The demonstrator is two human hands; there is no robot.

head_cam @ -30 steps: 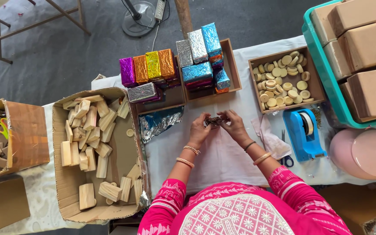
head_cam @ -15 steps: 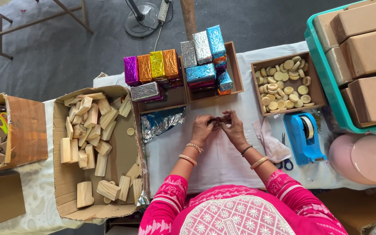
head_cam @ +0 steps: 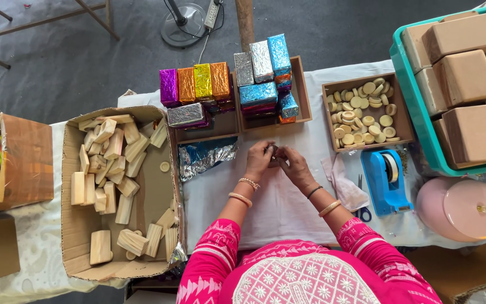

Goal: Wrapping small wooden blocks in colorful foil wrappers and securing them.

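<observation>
Over the white-covered table (head_cam: 288, 208), the left hand (head_cam: 260, 159) and right hand (head_cam: 295, 166) meet, fingertips pressed together around a small dark piece (head_cam: 274, 156) held between them just above the cloth. It is too small and too covered by fingers to say what it is; both hands look pinched onto it rather than open.

Just to the left of the hands lies a crumpled sheet of silver and blue foil (head_cam: 206, 156), touching the edge of the cardboard box of wooden blocks (head_cam: 113, 174). Beyond the hands sit two shallow trays: one with foil-wrapped blocks (head_cam: 195, 84) in purple, orange, yellow and silver, the other stacked with silver and blue wrapped blocks (head_cam: 262, 73). To the right is a tray of pale round discs (head_cam: 361, 112), then a blue tape dispenser (head_cam: 386, 180), with scissors (head_cam: 362, 209) partly tucked under a scrap of white cloth beside it.

Judging from this, the likeliest slip is the small piece escaping the pinch: it is gripped only at the fingertips, and a twist or a loosened finger could drop it onto the white cloth, or let it roll toward the open box. The thin foil nearby looks easy to tear or crease if grabbed in haste. The blue stack in the far tray stands high and slightly uneven, so a careless reach over it could topple a block
</observation>
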